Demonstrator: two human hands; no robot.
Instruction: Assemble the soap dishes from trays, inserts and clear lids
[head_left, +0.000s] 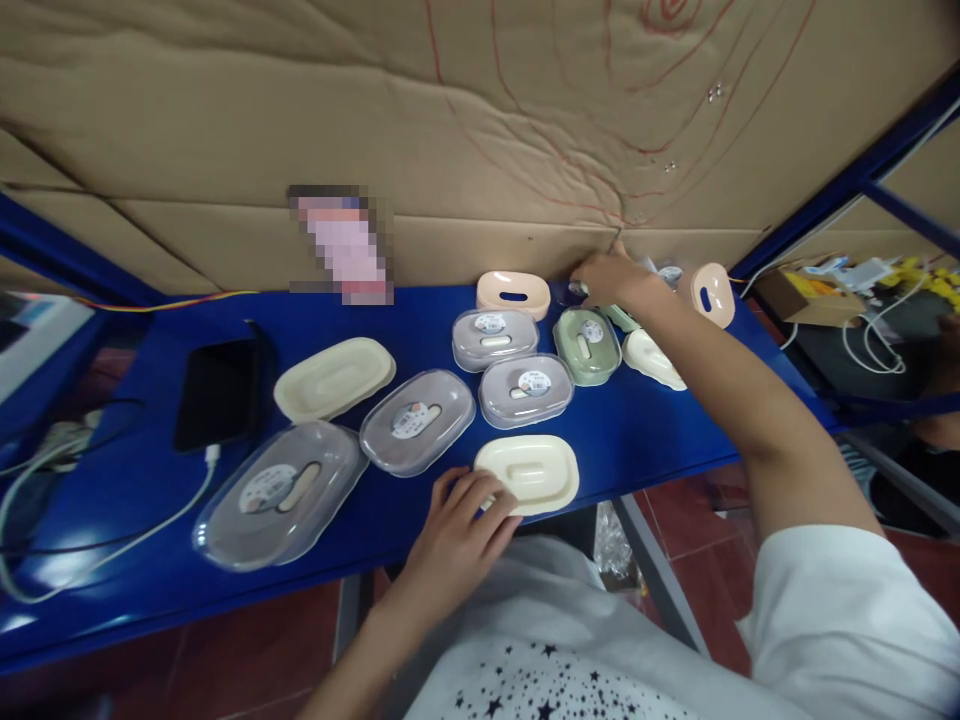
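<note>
My left hand [469,525] rests at the near edge of the table, its slightly bent fingers lying over the left rim of a cream oval soap dish [540,472]. At the back, my right hand [611,280] reaches down with bent fingers beside a dark, clear-looking item; its fingertips and what they hold are partly hidden. Close to it are a peach slotted tray [517,292], a green soap dish with a clear lid [589,345] and a cream piece [654,358]. Grey lidded soap dishes [526,388] with round labels lie between my hands.
More lidded dishes [281,495] and a cream tray [335,378] lie leftward on the blue table [420,520]. A black phone [216,395] is plugged into a white cable. Cardboard [465,130] walls the back. Another peach tray [712,295] stands far right, near a box [817,295].
</note>
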